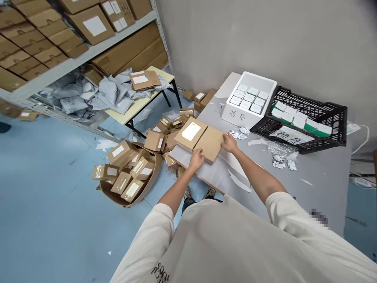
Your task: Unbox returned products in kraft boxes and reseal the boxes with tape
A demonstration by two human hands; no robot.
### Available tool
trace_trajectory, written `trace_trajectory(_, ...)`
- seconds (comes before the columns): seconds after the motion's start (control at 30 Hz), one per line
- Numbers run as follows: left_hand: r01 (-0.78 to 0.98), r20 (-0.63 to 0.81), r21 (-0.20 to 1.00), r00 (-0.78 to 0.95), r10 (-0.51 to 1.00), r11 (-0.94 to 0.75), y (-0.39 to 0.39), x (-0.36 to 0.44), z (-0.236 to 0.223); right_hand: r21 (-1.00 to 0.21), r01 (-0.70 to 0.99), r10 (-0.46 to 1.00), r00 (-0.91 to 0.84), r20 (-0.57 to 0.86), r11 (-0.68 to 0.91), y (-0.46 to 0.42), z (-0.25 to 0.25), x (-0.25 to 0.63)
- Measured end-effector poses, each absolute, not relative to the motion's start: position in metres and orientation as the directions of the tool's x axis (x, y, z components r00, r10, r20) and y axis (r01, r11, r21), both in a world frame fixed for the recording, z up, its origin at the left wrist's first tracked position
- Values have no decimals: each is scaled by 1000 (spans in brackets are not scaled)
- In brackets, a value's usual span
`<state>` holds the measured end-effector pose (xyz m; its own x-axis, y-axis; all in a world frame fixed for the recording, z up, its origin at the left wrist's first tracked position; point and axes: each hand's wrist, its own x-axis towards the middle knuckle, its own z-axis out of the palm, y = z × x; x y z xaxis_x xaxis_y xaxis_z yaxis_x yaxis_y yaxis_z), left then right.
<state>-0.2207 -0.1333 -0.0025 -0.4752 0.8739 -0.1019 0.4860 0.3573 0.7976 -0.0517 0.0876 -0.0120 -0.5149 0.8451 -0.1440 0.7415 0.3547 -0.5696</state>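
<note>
A flat brown cardboard parcel [209, 143] lies at the left edge of the grey table [318, 173]. Touching its left side is a second parcel [191, 133] with a white label. My left hand [196, 158] grips the near edge of the plain parcel, fingers curled over it. My right hand [229, 142] holds its right edge, fingers bent onto the cardboard. Both forearms reach out from my white sleeves.
A white foam box [232, 114] of small cartons and a black plastic crate [332, 114] of white and green boxes stand at the table's back. Crumpled paper scraps [284, 161] lie near them. On the blue floor sits a heap of labelled parcels [129, 169]. Shelving [73, 59] holds cartons at left.
</note>
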Motion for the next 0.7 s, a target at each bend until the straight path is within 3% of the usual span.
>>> trace_trajectory(0.17,511,-135,731,-541,830,451,-137,-203,-2,-579,722,799,-571,-192,377,109,-19,-50)
trace_trajectory(0.37,510,-103,766,-503,858,391,-141,-192,1,-626,701,828,-539,-153,341,100,-24,-31)
trace_trajectory(0.7,524,-72,807,-369,927,271,-138,-163,9,-564,800,942,-316,-109,203,30,-10,64)
